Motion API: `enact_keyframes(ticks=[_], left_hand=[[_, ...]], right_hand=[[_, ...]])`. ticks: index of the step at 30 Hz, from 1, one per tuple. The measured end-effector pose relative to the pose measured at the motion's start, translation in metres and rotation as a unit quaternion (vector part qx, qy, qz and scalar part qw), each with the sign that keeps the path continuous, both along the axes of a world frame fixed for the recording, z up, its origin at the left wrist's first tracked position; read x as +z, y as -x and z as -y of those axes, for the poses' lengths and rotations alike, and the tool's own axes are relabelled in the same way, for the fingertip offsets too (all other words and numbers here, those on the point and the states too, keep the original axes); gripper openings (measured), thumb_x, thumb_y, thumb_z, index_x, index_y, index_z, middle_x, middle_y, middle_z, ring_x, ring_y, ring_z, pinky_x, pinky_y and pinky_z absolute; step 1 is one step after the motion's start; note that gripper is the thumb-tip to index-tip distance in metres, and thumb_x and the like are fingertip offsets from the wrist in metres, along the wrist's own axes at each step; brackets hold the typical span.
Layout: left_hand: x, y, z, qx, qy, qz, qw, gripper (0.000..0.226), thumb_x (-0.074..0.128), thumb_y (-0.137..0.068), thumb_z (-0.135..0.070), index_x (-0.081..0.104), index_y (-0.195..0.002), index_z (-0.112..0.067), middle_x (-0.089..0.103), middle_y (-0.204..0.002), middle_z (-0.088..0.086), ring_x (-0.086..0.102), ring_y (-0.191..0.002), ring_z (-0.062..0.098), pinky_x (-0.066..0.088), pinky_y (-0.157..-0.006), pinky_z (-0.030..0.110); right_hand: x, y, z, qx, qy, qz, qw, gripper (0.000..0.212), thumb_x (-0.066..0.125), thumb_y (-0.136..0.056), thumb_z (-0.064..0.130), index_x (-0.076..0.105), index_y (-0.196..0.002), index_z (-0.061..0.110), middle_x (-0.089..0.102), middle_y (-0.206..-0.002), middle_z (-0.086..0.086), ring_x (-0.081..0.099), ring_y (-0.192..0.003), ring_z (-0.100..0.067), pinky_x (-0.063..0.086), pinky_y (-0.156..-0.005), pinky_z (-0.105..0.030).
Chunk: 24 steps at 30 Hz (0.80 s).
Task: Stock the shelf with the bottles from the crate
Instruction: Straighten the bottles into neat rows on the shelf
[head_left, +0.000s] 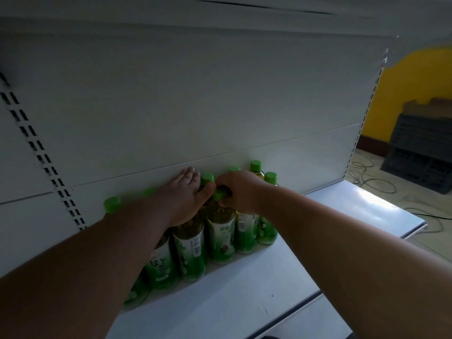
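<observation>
While both arms reach forward over the white shelf (pixel 256 289), we record the layout from left to right. At far left, a slotted upright (pixel 36 152) runs down the white back panel (pixel 195 94). Green-capped tea bottles (pixel 190 250) stand in a cluster against that panel, in a row running from near left to far right; one cap (pixel 112 204) shows left of our left forearm. Our left hand (pixel 186 194) lies flat across the bottle tops, fingers straight and reaching the panel, holding nothing. Just right of it, our right hand (pixel 236 192) curls around the cap of a front bottle (pixel 220 237), which stands upright on the shelf, touching its neighbours. Further right the shelf surface is bare and glossy. At far right, against a yellow wall (pixel 401 94), a dark crate (pixel 420 152) sits on the floor, well apart from the shelf.
</observation>
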<state>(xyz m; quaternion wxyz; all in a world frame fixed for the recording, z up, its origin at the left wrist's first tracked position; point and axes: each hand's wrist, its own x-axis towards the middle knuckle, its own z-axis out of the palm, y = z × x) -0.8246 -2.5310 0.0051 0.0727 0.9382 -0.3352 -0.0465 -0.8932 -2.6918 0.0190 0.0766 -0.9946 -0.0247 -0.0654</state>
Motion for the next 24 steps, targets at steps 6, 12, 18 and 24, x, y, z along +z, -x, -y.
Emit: enact_keyframes(ticks=[6,12,18,24], left_hand=[[0.0,0.001,0.0,-0.001,0.005,0.0,1.0,0.103,-0.003,-0.074,-0.072,0.0,-0.159,-0.014,-0.01,-0.167,0.002,-0.01,-0.152,0.011,-0.002,-0.123,0.033],[0.0,0.0,-0.002,-0.002,0.013,0.001,1.0,0.105,-0.005,-0.073,-0.073,0.002,-0.159,-0.014,-0.008,-0.167,0.002,-0.009,-0.152,0.012,0.0,-0.124,0.036],[0.017,0.003,-0.017,0.001,0.141,-0.039,0.989,0.066,0.03,-0.104,-0.047,0.022,-0.157,-0.009,0.014,-0.166,0.004,0.014,-0.151,0.013,0.012,-0.12,0.027],[0.018,-0.008,-0.064,0.008,-0.014,0.016,1.0,0.066,0.022,-0.105,-0.048,0.007,-0.16,-0.013,0.002,-0.167,0.002,0.005,-0.153,0.015,0.012,-0.123,0.038]], right_hand=[[-0.002,-0.001,-0.003,-0.007,-0.003,0.009,1.0,0.029,0.064,-0.092,0.026,0.063,-0.118,0.013,0.066,-0.113,-0.006,0.061,-0.104,-0.025,0.033,-0.072,-0.025],[0.001,0.002,-0.007,-0.023,-0.014,-0.006,1.0,0.04,0.069,-0.09,0.029,0.06,-0.125,0.013,0.064,-0.119,-0.006,0.06,-0.11,-0.026,0.033,-0.073,-0.024],[0.009,0.014,-0.014,-0.031,-0.086,0.05,0.995,0.048,0.069,-0.088,0.025,0.055,-0.134,0.019,0.061,-0.124,-0.006,0.061,-0.109,-0.024,0.048,-0.084,-0.028],[0.008,0.015,-0.033,-0.001,-0.064,0.059,0.996,0.034,0.064,-0.093,0.032,0.063,-0.123,0.015,0.064,-0.118,-0.006,0.06,-0.106,-0.024,0.041,-0.076,-0.026]])
